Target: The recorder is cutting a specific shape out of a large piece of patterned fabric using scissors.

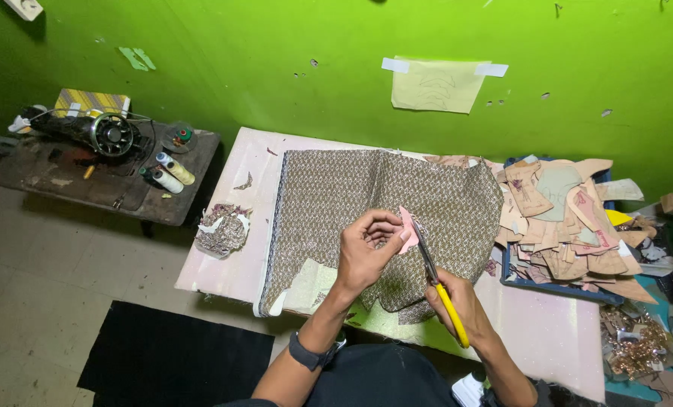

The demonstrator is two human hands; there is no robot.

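We note the pale pink table (223, 256) at the centre of the view, with patterned fabric (366, 196) spread over its middle. At three o'clock from the fabric lies a heap of card templates (570, 226) in a blue tray (536, 285); at nine o'clock sits a small pile of offcuts (222, 228). At ten o'clock, on a separate dark bench, stands a sewing machine (99, 132) with thread cones (172, 172) beside it.

The left hand (366, 252) is curled closed, pinching a small pink piece (408, 232) above the fabric. The right hand (457, 301), at four o'clock from it, is wrapped around yellow-handled scissors (434, 275), whose blades meet the piece's edge; how far the blades part we cannot tell.

In our judgement, the cut goes best with the piece held taut near the blades, fingertips clear, turning the piece rather than the scissors.
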